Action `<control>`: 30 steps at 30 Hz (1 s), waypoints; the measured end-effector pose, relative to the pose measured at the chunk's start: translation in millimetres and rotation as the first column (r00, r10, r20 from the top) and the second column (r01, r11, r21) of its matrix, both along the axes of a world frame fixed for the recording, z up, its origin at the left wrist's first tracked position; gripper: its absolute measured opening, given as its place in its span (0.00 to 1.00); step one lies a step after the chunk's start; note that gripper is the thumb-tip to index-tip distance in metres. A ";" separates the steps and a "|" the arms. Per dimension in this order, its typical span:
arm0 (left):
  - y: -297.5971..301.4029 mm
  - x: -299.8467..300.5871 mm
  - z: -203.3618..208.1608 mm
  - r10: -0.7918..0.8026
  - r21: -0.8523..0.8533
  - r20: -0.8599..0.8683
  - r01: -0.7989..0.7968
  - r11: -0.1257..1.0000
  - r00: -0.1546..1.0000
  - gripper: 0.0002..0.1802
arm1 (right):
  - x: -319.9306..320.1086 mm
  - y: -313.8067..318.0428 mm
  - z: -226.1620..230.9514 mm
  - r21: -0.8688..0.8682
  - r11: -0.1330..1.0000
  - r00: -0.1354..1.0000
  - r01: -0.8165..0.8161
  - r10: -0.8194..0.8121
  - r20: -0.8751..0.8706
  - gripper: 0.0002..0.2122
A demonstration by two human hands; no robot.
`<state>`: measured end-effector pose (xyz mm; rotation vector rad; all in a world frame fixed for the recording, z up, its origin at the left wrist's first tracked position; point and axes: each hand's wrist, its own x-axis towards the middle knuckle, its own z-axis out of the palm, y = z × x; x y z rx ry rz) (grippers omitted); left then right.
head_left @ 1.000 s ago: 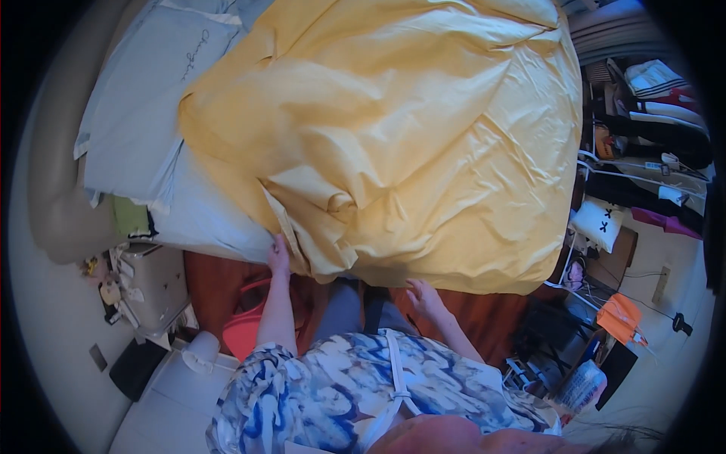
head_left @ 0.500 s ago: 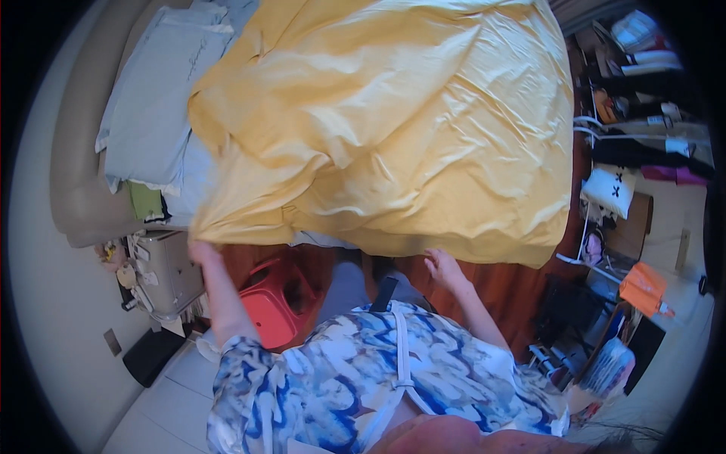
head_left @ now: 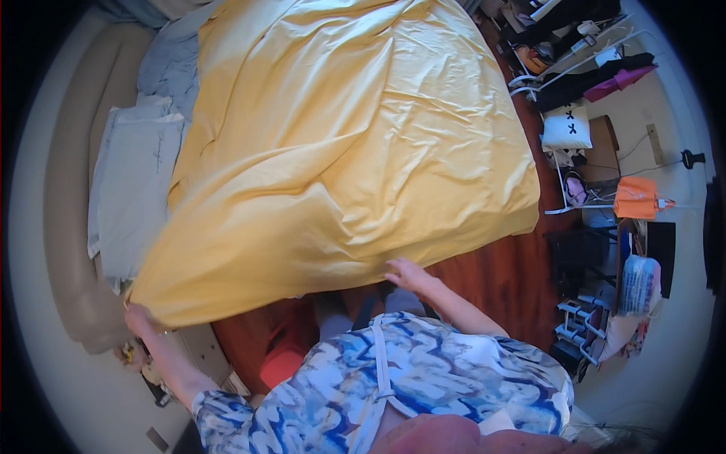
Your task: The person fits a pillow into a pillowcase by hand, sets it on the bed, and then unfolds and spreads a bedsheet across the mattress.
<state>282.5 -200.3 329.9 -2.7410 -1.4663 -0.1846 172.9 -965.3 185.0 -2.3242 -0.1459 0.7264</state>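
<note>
A large yellow bed sheet (head_left: 340, 174) is spread over the bed, with folds running across it. My left hand (head_left: 139, 321) is closed on the sheet's near left corner and holds it stretched out, lifted, beside the pillows. My right hand (head_left: 409, 275) is by the sheet's near edge, fingers apart and gripping nothing; whether the fingertips touch the cloth I cannot tell. Pale grey-blue pillows (head_left: 138, 189) lie at the left of the bed, against the beige padded headboard (head_left: 72, 189). The sheet covers most of the mattress.
Below the sheet's near edge, a red plastic stool (head_left: 283, 362) stands by my legs on the reddish wooden floor (head_left: 484, 291). A bedside cabinet (head_left: 203, 348) is at the near left. At right are a white rack (head_left: 556, 178), an orange bag (head_left: 637, 198) and a white cushion (head_left: 566, 129).
My left hand has pulled the sheet's corner outward to the left and nearer, smoothing the bunched folds there. My right hand has moved slightly left. The view has turned.
</note>
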 end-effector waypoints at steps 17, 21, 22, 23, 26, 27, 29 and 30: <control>284.0 -54.3 141.5 0.152 -0.181 0.494 -0.070 0.981 0.856 0.24 | 69.3 239.2 -59.7 -0.181 0.963 0.963 -0.200 0.227 0.143 0.08; 296.6 -38.6 130.7 0.179 -0.257 0.562 -0.035 0.966 0.808 0.23 | 75.8 224.1 -13.3 -0.151 0.975 0.964 -0.165 0.191 0.184 0.13; 296.0 -32.0 125.2 0.187 -0.285 0.565 -0.024 0.958 0.804 0.23 | 70.1 221.7 -14.4 -0.162 0.974 0.953 -0.161 0.196 0.232 0.17; 294.0 -24.4 118.4 0.192 -0.307 0.565 -0.012 0.952 0.803 0.23 | 68.5 219.3 -16.9 -0.165 0.973 0.950 -0.159 0.196 0.242 0.17; 292.9 -18.0 97.5 0.230 -0.383 0.556 0.000 0.924 0.799 0.22 | 57.1 215.1 -41.1 -0.174 0.924 0.937 -0.341 0.350 0.021 0.17; 290.8 -15.8 89.7 0.242 -0.407 0.549 0.004 0.913 0.800 0.22 | 55.7 214.0 -35.4 -0.167 0.922 0.934 -0.350 0.357 0.016 0.17; 290.9 -18.5 78.9 0.276 -0.463 0.545 0.010 0.886 0.792 0.22 | 55.9 209.9 -23.2 -0.126 0.942 0.950 -0.312 0.313 -0.018 0.16; 289.4 -17.1 77.1 0.284 -0.491 0.542 0.024 0.871 0.791 0.22 | 49.7 201.2 -42.6 -0.127 0.954 0.961 -0.273 0.276 0.006 0.15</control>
